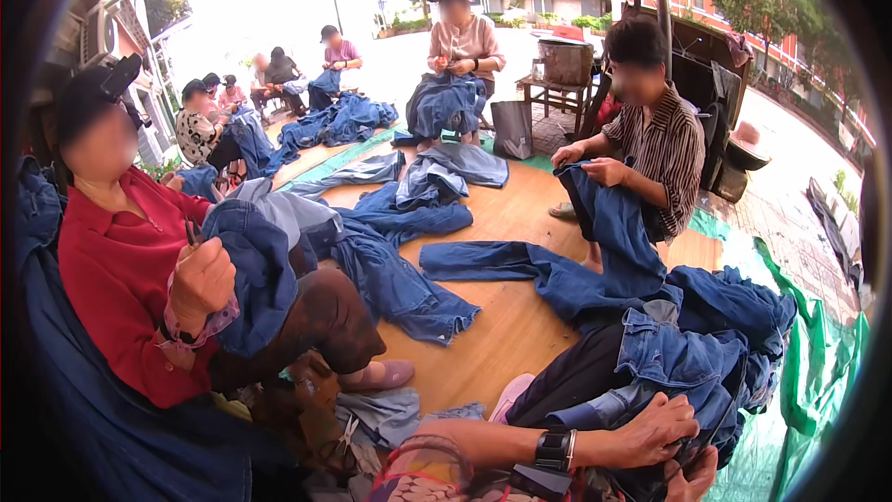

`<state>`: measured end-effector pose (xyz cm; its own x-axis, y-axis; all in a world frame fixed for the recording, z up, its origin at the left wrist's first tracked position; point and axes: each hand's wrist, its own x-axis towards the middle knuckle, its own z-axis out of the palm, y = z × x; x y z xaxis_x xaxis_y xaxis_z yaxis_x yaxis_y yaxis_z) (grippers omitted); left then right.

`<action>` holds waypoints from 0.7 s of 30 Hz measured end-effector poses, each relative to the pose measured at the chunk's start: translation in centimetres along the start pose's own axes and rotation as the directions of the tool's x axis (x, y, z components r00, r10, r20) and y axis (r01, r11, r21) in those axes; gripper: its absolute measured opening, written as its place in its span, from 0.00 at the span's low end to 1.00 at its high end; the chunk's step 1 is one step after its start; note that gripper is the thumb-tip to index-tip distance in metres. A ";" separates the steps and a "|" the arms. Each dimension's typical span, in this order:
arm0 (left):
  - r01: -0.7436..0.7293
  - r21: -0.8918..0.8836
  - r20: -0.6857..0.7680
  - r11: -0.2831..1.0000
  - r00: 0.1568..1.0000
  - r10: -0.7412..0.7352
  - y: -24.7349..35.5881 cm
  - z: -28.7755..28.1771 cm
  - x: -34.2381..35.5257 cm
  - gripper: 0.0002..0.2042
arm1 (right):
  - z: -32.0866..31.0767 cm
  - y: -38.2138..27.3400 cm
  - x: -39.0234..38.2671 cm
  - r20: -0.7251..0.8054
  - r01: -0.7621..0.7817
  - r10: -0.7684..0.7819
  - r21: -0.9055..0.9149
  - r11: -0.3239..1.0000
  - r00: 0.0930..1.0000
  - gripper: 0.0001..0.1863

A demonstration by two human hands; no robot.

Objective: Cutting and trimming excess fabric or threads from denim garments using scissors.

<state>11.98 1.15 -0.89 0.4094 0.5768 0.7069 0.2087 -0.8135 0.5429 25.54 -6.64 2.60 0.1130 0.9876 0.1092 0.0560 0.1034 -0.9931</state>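
A pair of blue jeans [676, 353] lies bunched over my lap at the lower right, its waistband folded toward me. My left hand [655, 429], below a black wristwatch [553, 449], has its fingers curled in and pinches the denim near its lower edge. Just beneath it, my right hand [692, 479] is bent with its fingers closed, partly cut off by the picture's bottom edge. Something dark lies between the two hands; whether it is cloth or a small tool cannot be made out.
A person in red [130, 260] at left holds small dark snips and denim. Opposite, a person in a striped shirt [655, 149] handles long jeans. More jeans [400, 270] lie on the tan floor sheet [502, 316]. Scissors [346, 432] lie lower left; green sheeting [808, 381] edges the right.
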 end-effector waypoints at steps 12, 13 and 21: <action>0.072 -0.241 0.038 0.968 0.997 -0.065 3.1 0.2 2.1 0.12 | -2.5 -2.8 -0.6 -0.158 0.349 -0.388 -0.227 0.909 0.908 0.13; 0.146 -0.299 0.109 0.943 0.987 -0.118 3.0 -0.3 2.2 0.11 | -4.5 1.2 0.7 -0.229 0.356 -0.376 -0.129 0.926 0.898 0.21; 0.493 -0.393 0.268 0.776 0.869 -0.417 0.0 -2.2 1.4 0.11 | -1.6 1.0 3.5 -0.084 0.005 -0.005 0.005 1.000 0.996 0.14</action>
<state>10.57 2.10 1.13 0.5068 0.8199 0.2663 0.0148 -0.3171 0.9483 27.61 -3.30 2.02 0.1953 0.9737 0.1174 0.0520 0.1092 -0.9927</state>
